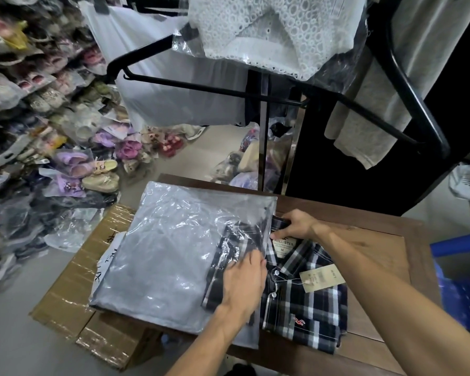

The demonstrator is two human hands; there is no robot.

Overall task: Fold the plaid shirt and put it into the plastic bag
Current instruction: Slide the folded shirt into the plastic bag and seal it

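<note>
The folded navy, white and grey plaid cotton shirt [307,302] lies on the brown wooden tabletop [377,240], its collar end already inside the mouth of the clear, grey-tinted plastic bag [174,253], the rest still outside. A tan cardboard hang tag [320,279] rests on the shirt's front, to the right of the left hand's fingers. The left hand [243,287] lies on top of the bag's open edge, over the shirt's left side; its fingers [255,263] are close together and bent down onto the plastic, though whether they pinch the film cannot be told. Just beyond them, the right hand [296,225] reaches to the collar, its fingers [284,222] curled around the shirt's far edge at the bag's mouth. Left of both hands' fingers the bag spreads flat and overhangs a tape-wrapped brown cardboard box [87,299]. Farther off, a black metal clothes rack [263,96] carries a white lace garment [269,31], and bagged shoes [73,161] pile on the floor to the far left.
</note>
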